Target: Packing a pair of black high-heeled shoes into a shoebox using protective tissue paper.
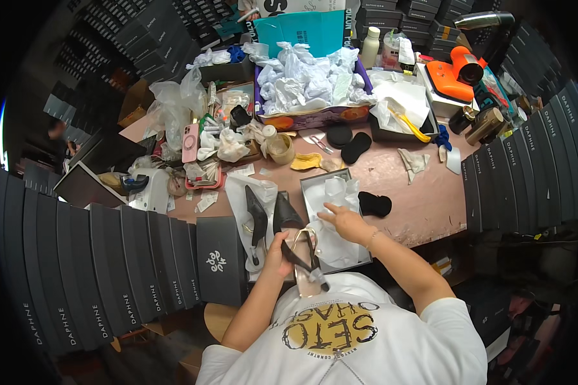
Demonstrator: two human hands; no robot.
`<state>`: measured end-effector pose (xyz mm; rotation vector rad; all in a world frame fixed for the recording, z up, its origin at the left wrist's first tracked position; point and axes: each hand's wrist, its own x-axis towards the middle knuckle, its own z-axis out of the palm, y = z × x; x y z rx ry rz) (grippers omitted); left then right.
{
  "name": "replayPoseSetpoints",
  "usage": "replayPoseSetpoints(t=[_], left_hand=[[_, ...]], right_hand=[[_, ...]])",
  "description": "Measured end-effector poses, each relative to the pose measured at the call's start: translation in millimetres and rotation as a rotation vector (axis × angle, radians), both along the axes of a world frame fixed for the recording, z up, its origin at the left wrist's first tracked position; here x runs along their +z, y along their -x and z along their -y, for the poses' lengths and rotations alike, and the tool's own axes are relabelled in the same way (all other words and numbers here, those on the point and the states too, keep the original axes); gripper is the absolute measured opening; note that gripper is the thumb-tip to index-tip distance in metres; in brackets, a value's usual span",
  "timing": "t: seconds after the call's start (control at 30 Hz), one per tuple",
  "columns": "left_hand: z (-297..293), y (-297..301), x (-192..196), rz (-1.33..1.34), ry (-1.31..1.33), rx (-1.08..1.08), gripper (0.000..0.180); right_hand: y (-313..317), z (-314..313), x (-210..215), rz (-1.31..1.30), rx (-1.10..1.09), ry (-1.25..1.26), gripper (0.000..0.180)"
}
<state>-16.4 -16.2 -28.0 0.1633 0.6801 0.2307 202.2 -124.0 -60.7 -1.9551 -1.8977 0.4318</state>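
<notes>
While my left hand (277,251) grips 1 black slingback shoe (295,247) over the open shoebox (315,186), my right hand (343,221), fingers spread, presses the tissue paper (340,192), which I judge could tear or bunch.

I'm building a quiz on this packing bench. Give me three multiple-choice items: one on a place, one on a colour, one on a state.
1. Where is the right hand?
A. on the white tissue paper in the open box
B. on the tape roll
C. in the lap

2. What colour is the shoe in the left hand?
A. red
B. black
C. white

3. How is the second black shoe?
A. held up in the air
B. inside the open box
C. lying on the table, no hand on it

Answers: 1 A, its fingers rest on the paper; 2 B, its pointed toe is black; 3 C, it lies left of the held shoe.
</notes>
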Motion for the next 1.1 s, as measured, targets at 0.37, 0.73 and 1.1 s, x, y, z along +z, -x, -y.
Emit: replayPoseSetpoints(t=[0.37,0.73,1.1], left_hand=[[17,19,36,-0.095,-0.185,-0.060,0.055],[30,-10,34,-0.108,-0.170,-0.116,0.059],[36,-24,34,-0.051,-0.326,-0.101,0.049]], right_hand=[[-9,0,53,-0.606,-0.452,-0.100,0.039],[59,-32,88,-0.115,-0.304,-0.007,0.032],[43,-20,77,-0.346,-0.382,-0.231,0.060]])
